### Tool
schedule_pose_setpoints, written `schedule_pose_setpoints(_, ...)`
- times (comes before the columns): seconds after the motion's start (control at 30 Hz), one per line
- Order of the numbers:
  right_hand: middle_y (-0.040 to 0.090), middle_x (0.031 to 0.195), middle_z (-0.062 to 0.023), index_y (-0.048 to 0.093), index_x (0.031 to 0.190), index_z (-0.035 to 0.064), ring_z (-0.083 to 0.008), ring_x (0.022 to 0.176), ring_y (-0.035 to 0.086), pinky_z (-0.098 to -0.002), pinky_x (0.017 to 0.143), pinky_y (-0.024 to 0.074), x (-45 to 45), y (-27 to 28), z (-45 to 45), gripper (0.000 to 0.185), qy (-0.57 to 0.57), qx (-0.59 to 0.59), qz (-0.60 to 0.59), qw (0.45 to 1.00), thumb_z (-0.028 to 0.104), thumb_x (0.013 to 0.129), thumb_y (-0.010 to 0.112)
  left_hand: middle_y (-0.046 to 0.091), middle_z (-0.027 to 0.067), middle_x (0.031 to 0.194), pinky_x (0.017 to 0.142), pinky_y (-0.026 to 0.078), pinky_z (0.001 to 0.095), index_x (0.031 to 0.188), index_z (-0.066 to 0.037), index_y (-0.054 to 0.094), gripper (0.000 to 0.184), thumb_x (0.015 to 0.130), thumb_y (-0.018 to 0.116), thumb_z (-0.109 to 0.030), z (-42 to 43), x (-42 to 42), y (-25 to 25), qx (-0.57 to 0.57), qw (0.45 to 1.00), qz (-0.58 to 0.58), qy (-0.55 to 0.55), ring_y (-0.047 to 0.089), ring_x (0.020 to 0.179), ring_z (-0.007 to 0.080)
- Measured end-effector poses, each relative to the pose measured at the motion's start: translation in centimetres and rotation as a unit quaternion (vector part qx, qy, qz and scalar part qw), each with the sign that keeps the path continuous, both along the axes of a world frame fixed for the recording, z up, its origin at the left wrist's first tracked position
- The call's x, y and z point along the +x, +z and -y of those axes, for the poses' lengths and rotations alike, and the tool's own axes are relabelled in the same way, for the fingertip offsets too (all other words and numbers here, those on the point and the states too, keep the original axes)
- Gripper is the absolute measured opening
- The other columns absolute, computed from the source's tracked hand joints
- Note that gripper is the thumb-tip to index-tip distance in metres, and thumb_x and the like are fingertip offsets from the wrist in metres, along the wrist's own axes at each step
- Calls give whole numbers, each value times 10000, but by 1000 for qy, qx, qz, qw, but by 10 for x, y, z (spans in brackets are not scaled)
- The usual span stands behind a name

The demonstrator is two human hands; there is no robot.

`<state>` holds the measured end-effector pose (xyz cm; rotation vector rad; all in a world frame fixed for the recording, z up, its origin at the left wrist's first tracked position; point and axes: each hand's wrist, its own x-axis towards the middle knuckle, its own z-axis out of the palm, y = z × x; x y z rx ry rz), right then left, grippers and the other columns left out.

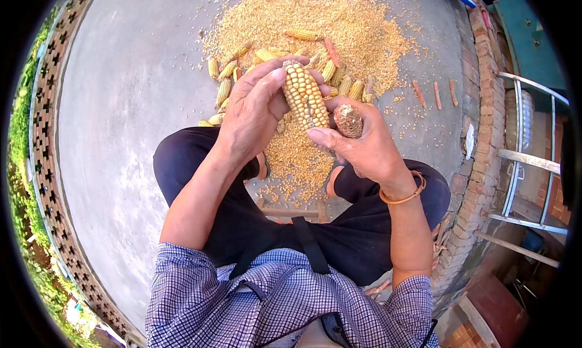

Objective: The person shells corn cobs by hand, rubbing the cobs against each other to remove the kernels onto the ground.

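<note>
Item: one ear of corn (305,95), at 12 o'clock from centre, held above the floor (133,75) between both hands. Long axis tilted, from 11 o'clock to 5 o'clock. Kernels plump, pale gold to yellow, glossy, packed in lengthwise rows; a few dark, greyish gaps toward the 5 o'clock end; the 11 o'clock end rough and brownish.

Left hand (253,102): fingers grasping the ear's upper end, thumb along its 10 o'clock side, other fingers partly hidden behind.

Right hand (367,142): fingers closed about a cob (348,120), its round end facing up, reddish brown with pale flecks, scaly along the side; thumb against the ear's lower end. Orange-brown band (402,198) on the wrist.

Kernel heap (327,15): broad, golden, spread on the floor at 12 o'clock; a smaller patch of kernels (297,172) lies around centre, between the feet.

Further ears (223,93): several, yellow, lying at 11 o'clock; others at 1 o'clock, beside the heap.

Bare cobs (418,93): three, slender, reddish, lying apart from one another at 2 o'clock.

Metal ladder (527,160): pale, at 3 o'clock, beside brickwork (485,130).
</note>
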<state>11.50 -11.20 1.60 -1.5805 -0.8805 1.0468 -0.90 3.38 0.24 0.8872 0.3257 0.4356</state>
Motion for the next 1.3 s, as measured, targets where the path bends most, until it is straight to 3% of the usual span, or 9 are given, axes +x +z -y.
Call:
schedule_pose_setpoints(0.2, 654, 810, -53, 634, 975, -28, -72, 757, 575, -262, 684, 493, 3, 6, 2, 312, 9, -16, -34, 999, 204, 830, 785, 615, 248, 1116, 944, 535, 450, 1269, 127, 464, 411, 1015, 380, -186, -2, 0, -2, -8, 1000, -6, -16, 642, 1048, 345)
schedule_pose_setpoints(0.33, 582, 683, 10, 586, 1175, -57, -22, 497, 481, -178, 381, 340, 6, 17, 3, 430, 13, -73, -85, 994, 174, 854, 754, 612, 260, 1132, 960, 525, 460, 1284, 132, 455, 429, 1022, 369, -196, -3, 1, -2, -12, 1000, 15, -23, 631, 1072, 357)
schedule_pose_setpoints(0.43, 634, 755, -18, 605, 1137, -42, -37, 571, 521, -202, 487, 416, 7, 23, 4, 408, -6, -91, -122, 988, 195, 848, 768, 605, 271, 1157, 975, 515, 461, 1300, 133, 446, 436, 1027, 364, -196, -2, 2, -1, -14, 999, 26, -23, 619, 1102, 362)
schedule_pose_setpoints(0.97, 604, 736, -23, 604, 1125, -41, -61, 553, 526, -222, 484, 419, 6, 5, 3, 367, -7, -35, -139, 990, 145, 851, 762, 581, 258, 1243, 1016, 483, 452, 1358, 91, 432, 465, 1012, 444, -219, -6, -8, 1, 46, 997, 46, -37, 586, 1180, 346)
schedule_pose_setpoints(1.17, 582, 661, 7, 642, 1022, -13, -36, 532, 513, -195, 460, 382, 6, 10, 3, 266, 25, -44, -150, 987, 185, 873, 740, 591, 220, 1231, 998, 500, 438, 1390, 32, 426, 488, 1019, 465, -283, -1, -4, 6, 44, 997, 40, -45, 609, 1141, 309)
schedule_pose_setpoints(1.3, 565, 637, 26, 643, 941, 4, -26, 520, 494, -192, 452, 367, -3, 5, 0, 220, 22, -27, -183, 983, 196, 882, 731, 601, 152, 1048, 869, 540, 390, 1280, 27, 486, 408, 1035, 439, -295, 1, -1, 1, 2, 997, 69, -26, 623, 964, 241)
